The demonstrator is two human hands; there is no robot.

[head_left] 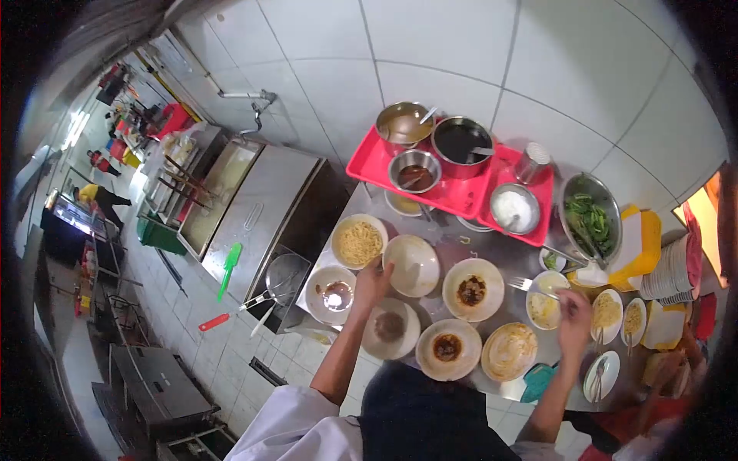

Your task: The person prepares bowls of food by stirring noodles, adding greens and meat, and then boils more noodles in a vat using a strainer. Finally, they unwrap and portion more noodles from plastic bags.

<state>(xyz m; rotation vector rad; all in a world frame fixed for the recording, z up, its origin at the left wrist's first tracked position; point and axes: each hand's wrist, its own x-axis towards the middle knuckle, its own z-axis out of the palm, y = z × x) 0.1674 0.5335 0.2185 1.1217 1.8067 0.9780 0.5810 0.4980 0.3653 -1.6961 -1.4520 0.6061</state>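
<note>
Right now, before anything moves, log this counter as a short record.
Left hand: left hand at the side of a pale bowl, beside noodles; grip unclear
Right hand: right hand holding a fork over yellowish food
Sauced bowls: two with dark sauce pooled in the middle
Against wall: red trays bearing metal containers
Right side: leafy greens, stacked plates
Other person: red clothing partly visible, lower right

White tiled wall (438, 38) had a metal faucet (260, 104); green spatula (230, 265) was at the edge of the steel counter (265, 200), green tub (160, 236) just beside. Grey cabinet (157, 384) was lower left. Far background: person in yellow top (94, 196) stood, another in red (100, 160) farther off
</note>
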